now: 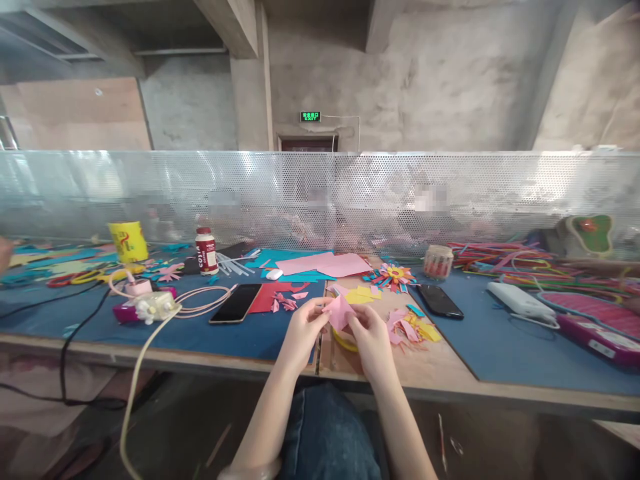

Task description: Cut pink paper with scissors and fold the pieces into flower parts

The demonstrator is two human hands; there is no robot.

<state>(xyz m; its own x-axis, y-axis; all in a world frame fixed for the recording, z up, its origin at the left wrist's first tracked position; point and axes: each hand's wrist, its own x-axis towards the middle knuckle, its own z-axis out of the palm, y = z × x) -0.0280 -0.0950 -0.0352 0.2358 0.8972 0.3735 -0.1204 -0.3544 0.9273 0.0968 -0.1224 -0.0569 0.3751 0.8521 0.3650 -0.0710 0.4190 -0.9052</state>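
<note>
Both my hands meet over the near edge of the table, pinching one small pink piece of paper (341, 311) between them. My left hand (303, 331) grips its left side with thumb and fingers closed. My right hand (371, 340) holds the right side, fingers curled. A yellow tape roll (343, 339) lies on the bare wood just under the hands. Pink and yellow paper scraps (413, 328) lie to the right of my right hand. A finished paper flower (395, 275) sits farther back.
Two black phones (236, 303) (439, 300) lie on the blue mat (210, 330). A red-labelled bottle (206, 251), a yellow cup (128, 241), a pink charger with cables (145, 303), pink paper sheets (325, 264), coloured straws (505, 257) and a perforated metal screen (320, 193) stand behind.
</note>
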